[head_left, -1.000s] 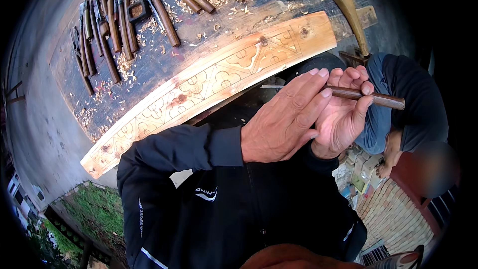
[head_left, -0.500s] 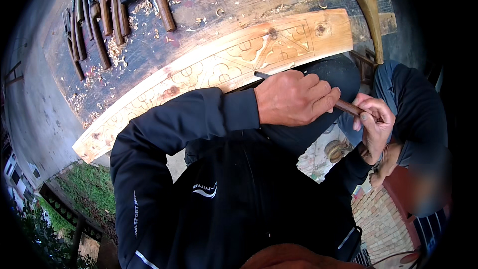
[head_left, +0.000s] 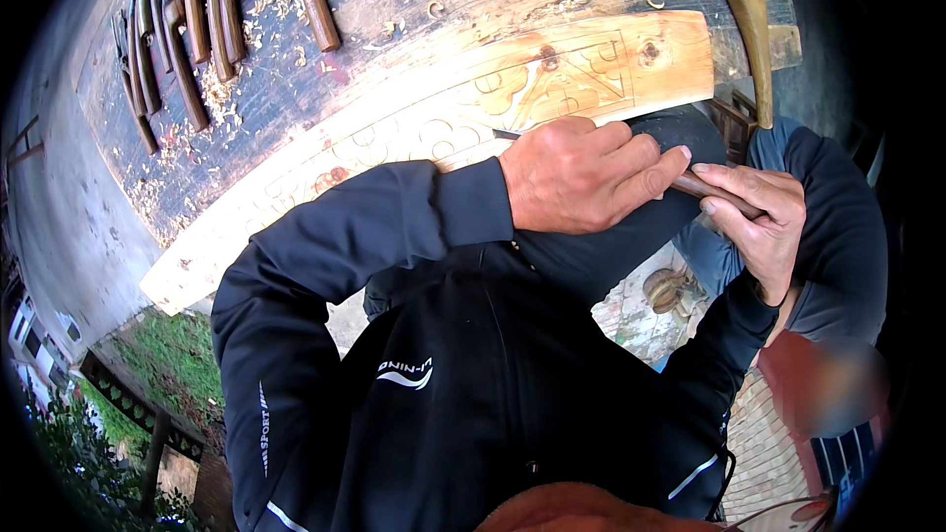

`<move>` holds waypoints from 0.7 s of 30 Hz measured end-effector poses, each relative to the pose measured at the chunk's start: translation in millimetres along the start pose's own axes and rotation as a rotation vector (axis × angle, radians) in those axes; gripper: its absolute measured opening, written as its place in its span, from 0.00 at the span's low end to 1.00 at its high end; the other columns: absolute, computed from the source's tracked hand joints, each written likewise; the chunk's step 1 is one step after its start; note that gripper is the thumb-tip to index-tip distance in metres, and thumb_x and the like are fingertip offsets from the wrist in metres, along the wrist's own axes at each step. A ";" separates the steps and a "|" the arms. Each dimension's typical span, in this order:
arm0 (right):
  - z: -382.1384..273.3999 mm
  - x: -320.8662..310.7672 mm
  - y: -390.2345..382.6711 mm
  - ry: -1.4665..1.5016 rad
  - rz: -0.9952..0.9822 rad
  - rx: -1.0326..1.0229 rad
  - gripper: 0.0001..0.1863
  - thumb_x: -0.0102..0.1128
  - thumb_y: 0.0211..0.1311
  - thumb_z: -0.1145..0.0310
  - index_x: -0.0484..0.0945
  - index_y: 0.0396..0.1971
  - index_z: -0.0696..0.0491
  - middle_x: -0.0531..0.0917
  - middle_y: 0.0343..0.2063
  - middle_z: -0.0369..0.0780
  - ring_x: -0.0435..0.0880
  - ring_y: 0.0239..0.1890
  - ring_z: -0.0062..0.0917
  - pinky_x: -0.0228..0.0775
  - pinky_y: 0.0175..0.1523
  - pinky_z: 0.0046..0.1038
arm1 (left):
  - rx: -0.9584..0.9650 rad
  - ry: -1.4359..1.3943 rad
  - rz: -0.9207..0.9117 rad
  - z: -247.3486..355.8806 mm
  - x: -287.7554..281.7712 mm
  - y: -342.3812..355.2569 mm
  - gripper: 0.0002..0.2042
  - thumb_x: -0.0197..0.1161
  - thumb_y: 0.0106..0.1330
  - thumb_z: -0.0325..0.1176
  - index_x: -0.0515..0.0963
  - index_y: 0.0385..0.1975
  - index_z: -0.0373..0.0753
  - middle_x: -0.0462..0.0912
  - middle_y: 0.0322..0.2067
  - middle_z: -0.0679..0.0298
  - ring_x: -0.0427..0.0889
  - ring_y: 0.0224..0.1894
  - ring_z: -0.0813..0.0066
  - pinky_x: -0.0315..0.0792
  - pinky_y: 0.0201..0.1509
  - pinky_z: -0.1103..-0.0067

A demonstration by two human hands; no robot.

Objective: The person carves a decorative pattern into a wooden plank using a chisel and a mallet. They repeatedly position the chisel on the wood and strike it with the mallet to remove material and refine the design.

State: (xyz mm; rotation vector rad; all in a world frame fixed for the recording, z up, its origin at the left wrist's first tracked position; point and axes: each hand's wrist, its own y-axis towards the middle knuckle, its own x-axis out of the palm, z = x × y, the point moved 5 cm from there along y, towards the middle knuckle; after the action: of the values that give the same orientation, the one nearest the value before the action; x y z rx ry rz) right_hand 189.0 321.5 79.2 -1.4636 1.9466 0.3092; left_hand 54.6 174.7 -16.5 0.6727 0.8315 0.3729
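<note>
Two bare hands are gripping one carving chisel [head_left: 711,187] just below the carved plank [head_left: 463,128]. The left hand [head_left: 581,175] is curling closed around the front of the chisel's wooden handle, knuckles up, with the thin metal blade poking out past the knuckles and its tip touching the plank's near edge. The right hand [head_left: 759,222] is wrapping shut around the rear end of the same handle, just beside the left hand, thumb lying along the wood.

The plank, pale and long with curling scroll patterns cut into its face, is lying slantwise across the dark, worn tabletop [head_left: 296,79], its knotted end up near the hands. Beyond the plank, toward the tabletop's far corner, a row of wooden-handled chisels [head_left: 187,30] is lying side by side among scattered wood shavings [head_left: 212,94]. Past the plank's knotted end, a curved wooden handle [head_left: 749,10] is leaning across the tabletop's edge. Below that end, another person in a dark blue sleeve [head_left: 838,227] is sitting close by the right hand.
</note>
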 end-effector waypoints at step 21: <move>-21.4 2.2 10.4 -0.073 -0.025 -0.050 0.17 0.77 0.51 0.82 0.90 0.44 0.62 0.93 0.33 0.47 0.96 0.33 0.32 0.84 0.39 0.25 | -0.009 0.027 0.090 2.8 -2.7 -2.2 0.27 0.72 0.66 0.38 0.81 0.65 0.41 0.80 0.34 0.73 0.74 0.26 0.82 0.66 0.23 0.82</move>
State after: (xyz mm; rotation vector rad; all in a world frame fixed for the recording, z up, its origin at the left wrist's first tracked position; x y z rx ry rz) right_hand 171.2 311.6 91.6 -1.4860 1.8737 0.3972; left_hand 55.2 170.5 -15.1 0.6997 0.8267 0.4679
